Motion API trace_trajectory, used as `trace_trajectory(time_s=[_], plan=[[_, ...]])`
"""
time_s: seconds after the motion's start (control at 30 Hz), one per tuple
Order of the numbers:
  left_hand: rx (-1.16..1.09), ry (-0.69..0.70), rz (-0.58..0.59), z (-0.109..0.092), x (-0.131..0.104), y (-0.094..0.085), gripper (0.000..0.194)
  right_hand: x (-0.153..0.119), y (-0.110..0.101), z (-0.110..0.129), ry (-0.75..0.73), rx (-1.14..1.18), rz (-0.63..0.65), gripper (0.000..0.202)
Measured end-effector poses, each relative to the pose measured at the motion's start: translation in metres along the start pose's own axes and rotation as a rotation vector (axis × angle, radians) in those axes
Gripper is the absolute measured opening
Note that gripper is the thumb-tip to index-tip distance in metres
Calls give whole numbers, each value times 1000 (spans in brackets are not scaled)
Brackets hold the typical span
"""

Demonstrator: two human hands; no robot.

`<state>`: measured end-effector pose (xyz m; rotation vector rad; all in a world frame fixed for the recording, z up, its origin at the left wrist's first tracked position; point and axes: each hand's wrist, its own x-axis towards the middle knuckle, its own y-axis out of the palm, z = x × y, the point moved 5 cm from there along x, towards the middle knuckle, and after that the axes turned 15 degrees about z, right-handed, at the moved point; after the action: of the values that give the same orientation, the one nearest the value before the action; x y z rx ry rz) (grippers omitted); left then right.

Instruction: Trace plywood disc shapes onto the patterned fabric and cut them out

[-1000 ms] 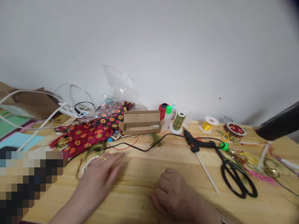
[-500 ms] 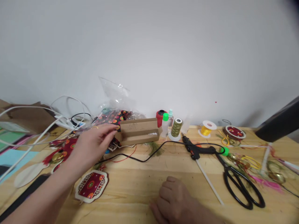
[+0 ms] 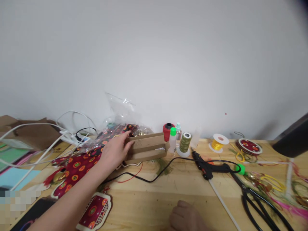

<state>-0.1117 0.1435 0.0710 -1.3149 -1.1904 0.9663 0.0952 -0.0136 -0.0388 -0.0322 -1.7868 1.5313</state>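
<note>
Cardboard box at left hand, cluttered wooden table, pale wall

A: Specify the unit.
B: Long, narrow, rectangular box of plain brown cardboard.
A: State?
B: Open. Rear panel raised; interior exposed. Small white bead-like pieces are located toward the right end.
A: Pose and location?
B: Long side runs left to right, right end slightly farther back. The unit lies toward the rear of the light wooden tabletop. Its left end is partly hidden.
</note>
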Motion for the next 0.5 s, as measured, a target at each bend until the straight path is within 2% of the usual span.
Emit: trace_trajectory(time_s=[0.1, 0.23, 0.5], plan=[[4, -1, 36, 1, -1, -2, 37, 3, -7, 0, -41, 13, -52, 54], [-21, -9, 76, 7, -13, -5, 36, 8, -20, 2, -36, 68, -135, 56], [-68, -161, -6, 14, -29, -11, 40, 8, -18, 4, 10, 70, -61, 45]])
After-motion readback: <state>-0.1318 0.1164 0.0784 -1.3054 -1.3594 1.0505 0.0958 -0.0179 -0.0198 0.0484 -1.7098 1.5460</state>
